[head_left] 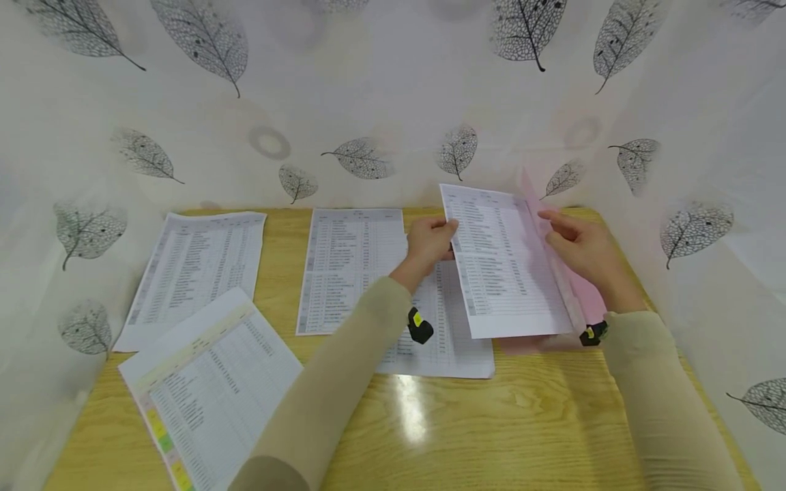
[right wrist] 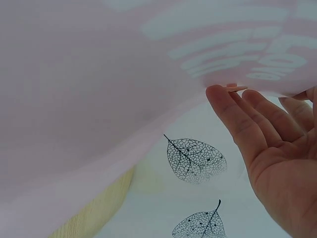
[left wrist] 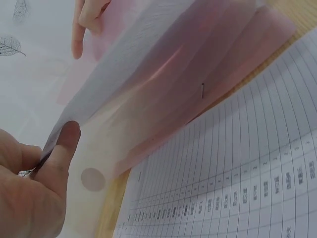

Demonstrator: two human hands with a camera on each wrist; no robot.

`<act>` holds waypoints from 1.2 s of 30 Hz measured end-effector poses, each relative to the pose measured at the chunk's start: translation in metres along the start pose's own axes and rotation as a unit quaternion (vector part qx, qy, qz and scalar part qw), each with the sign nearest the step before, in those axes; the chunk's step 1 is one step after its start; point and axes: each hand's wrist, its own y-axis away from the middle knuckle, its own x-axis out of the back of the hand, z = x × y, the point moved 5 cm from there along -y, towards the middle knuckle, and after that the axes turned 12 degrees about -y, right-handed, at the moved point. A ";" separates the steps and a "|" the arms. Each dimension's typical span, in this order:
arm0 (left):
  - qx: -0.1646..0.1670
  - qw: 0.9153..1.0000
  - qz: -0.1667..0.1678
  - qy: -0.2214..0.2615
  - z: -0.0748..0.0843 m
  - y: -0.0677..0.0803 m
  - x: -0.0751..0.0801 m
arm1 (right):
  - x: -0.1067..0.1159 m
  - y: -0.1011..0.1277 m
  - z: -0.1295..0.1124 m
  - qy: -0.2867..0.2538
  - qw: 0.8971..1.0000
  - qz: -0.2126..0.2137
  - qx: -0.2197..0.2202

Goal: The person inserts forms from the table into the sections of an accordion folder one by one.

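Pink plastic shows behind the printed sheet that the person lifts at about two o'clock on the wooden table: a translucent pink folder lying under and to the right of it. The left hand pinches the sheet's left edge between thumb and fingers. The right hand rests at the folder's upper flap, its fingers nearly straight and close together, the tips touching the pink film without curling round it. Beneath the raised sheet lies another printed page, partly covered by the left forearm. At twelve o'clock sits a second list, at ten o'clock a third, and at eight o'clock a page with coloured margins. Leaf-patterned cloth walls the table all round.
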 end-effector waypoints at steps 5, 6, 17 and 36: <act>0.003 0.999 -0.043 -0.015 0.000 0.005 -0.011 | 0.000 0.002 0.000 -0.002 1.000 0.005 0.006; 0.002 0.998 -0.057 -0.018 -0.001 0.006 -0.012 | 0.000 0.002 0.000 -0.003 1.000 0.007 0.007; 0.016 0.986 -0.165 -0.026 -0.009 0.024 -0.013 | 0.004 0.002 -0.002 0.006 1.000 0.014 0.022; -0.001 0.987 -0.161 -0.012 -0.005 0.022 -0.038 | -0.001 -0.001 -0.003 -0.007 1.000 0.004 0.013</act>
